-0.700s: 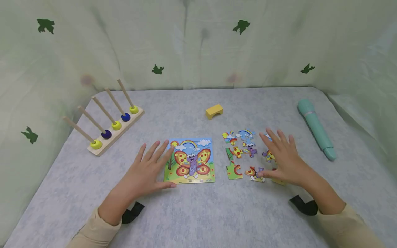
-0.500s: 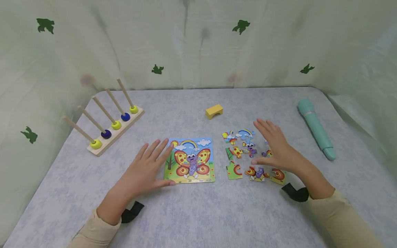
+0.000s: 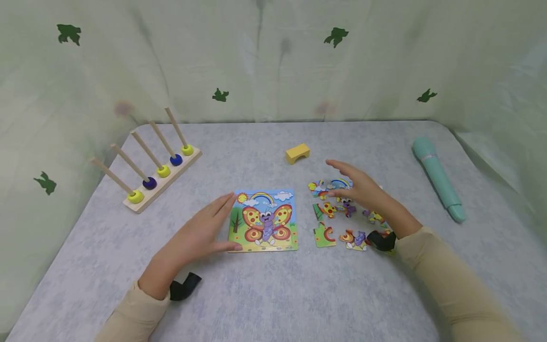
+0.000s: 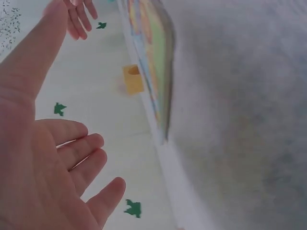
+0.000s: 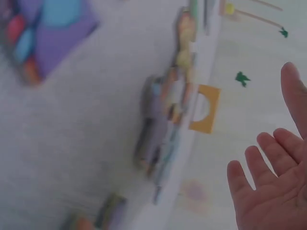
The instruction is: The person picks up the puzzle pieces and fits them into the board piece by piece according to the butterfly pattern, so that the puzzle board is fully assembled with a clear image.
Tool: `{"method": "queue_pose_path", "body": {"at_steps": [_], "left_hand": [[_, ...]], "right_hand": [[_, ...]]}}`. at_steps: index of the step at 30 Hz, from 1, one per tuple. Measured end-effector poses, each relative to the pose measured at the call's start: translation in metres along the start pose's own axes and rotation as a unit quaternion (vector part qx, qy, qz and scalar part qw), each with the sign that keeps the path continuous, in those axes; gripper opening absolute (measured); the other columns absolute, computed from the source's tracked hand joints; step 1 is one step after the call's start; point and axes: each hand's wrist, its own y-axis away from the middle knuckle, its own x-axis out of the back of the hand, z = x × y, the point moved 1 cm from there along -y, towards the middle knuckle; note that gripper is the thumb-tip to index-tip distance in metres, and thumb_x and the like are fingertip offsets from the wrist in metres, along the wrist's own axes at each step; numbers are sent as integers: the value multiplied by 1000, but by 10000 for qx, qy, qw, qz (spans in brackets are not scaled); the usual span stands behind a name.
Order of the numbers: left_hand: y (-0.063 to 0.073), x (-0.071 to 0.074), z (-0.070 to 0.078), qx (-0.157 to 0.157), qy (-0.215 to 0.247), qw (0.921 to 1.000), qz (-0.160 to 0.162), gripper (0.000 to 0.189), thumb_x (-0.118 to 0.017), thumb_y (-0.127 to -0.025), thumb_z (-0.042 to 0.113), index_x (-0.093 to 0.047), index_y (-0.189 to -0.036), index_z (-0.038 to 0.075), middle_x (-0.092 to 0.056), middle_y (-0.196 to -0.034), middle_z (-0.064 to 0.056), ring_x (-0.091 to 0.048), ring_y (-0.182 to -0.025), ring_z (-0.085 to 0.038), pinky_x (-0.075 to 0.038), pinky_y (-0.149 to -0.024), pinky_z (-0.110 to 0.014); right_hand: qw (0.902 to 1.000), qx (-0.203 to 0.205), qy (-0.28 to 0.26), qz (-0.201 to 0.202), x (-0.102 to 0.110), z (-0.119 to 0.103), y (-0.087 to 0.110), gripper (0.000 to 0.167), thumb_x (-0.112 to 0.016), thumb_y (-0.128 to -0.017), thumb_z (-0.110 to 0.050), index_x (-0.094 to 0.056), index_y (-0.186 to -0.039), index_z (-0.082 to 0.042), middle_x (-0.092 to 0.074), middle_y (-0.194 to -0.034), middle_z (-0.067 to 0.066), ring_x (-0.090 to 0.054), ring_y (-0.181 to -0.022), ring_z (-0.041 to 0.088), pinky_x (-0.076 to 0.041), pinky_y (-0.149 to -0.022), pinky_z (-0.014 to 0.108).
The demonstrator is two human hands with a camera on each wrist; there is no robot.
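A square butterfly picture board [image 3: 267, 223] lies flat in the middle of the table. Beside its left edge is my left hand [image 3: 192, 237], thumb apart and fingers extended, fingertips right at the board's edge. The left wrist view shows nothing in that palm [image 4: 48, 177]. Several jigsaw pieces [image 3: 325, 236] are laid in rows to the right of the board. My right hand [image 3: 361, 190] hovers over their back rows, thumb and fingers apart, covering some of them. In the right wrist view its fingers [image 5: 261, 165] are relaxed with nothing between them, and the pieces [image 5: 160, 124] are blurred.
A yellow arch block [image 3: 297, 153] sits behind the board and pieces. At the left stands a wooden peg rack [image 3: 164, 180] with yellow and blue beads. A teal microphone-shaped object [image 3: 438, 180] lies at the right. A pale curtain [image 3: 273, 61] hangs behind the table.
My right hand has moved left and farther back over the pieces, its forearm now covering the front right one. My left hand stays by the board, with its fingers closer together.
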Motion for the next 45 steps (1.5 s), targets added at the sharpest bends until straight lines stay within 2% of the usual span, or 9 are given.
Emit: {"method": "queue_pose_path", "body": {"at_steps": [5, 11, 17, 24, 30, 36, 40, 45], "left_hand": [[-1, -11, -9, 363, 688, 9964, -347, 106, -69, -69, 54, -15, -143, 0, -18, -145, -16, -19, -131, -30, -23, -103, -43], [1, -19, -16, 537, 1155, 9903, -560, 109, -71, -67, 53, -15, -142, -1, -18, -145, -18, -18, -131, -32, -21, -103, -44], [2, -27, -22, 607, 1231, 9886, -614, 111, -69, -65, 59, -17, -142, 0, -19, -145, -17, -19, -131, -32, -22, -102, -45], [2, -32, -27, 454, 1228, 9902, -484, 110, -67, -64, 63, -21, -141, 0, -19, -145, -15, -20, -130, -34, -23, -100, -49], [2, -34, -29, 456, 1289, 9896, -444, 110, -65, -63, 65, -23, -141, 0, -20, -144, -16, -20, -129, -35, -23, -100, -50], [1, -34, -30, 477, 1386, 9884, -408, 109, -66, -63, 65, -23, -141, 1, -20, -144, -15, -19, -130, -34, -22, -100, -50], [1, -35, -31, 526, 1426, 9875, -407, 110, -66, -62, 65, -24, -141, 2, -20, -145, -14, -19, -130, -34, -22, -100, -51], [1, -36, -32, 546, 1438, 9872, -416, 110, -66, -62, 65, -24, -141, 2, -20, -145, -14, -19, -130, -34, -22, -100, -51]], "right_hand": [[9992, -165, -186, -315, -5, 12, -6, 74, -66, -81, -26, -27, -142, -15, -27, -144, 5, -31, -125, 35, -30, -96, 51], [9981, -336, -116, -512, -11, 21, -8, 66, -64, -84, -23, -31, -141, -15, -32, -141, 7, -31, -126, 28, -30, -97, 48], [9964, -452, 203, -686, -16, 24, -12, 60, -60, -87, -23, -33, -140, -18, -32, -141, 6, -28, -128, 26, -26, -99, 47], [9954, -125, 530, -786, -17, 26, -18, 54, -59, -88, -20, -39, -137, -13, -38, -138, 8, -30, -127, 26, -27, -100, 46], [9943, -34, 825, -672, -17, 25, -17, 50, -61, -86, -20, -45, -132, -10, -41, -133, 12, -33, -124, 30, -28, -98, 48], [9934, -56, 1032, -490, -15, 18, -16, 52, -62, -86, -24, -45, -132, -6, -43, -128, 15, -39, -117, 31, -34, -93, 48], [9963, 83, 815, -241, -13, 4, -14, 50, -61, -86, -23, -46, -131, -6, -44, -125, 13, -43, -113, 29, -38, -89, 46], [9989, 401, 218, 77, -17, -28, -10, 48, -63, -85, -23, -48, -128, -10, -46, -123, 7, -44, -110, 26, -39, -90, 44]]}}
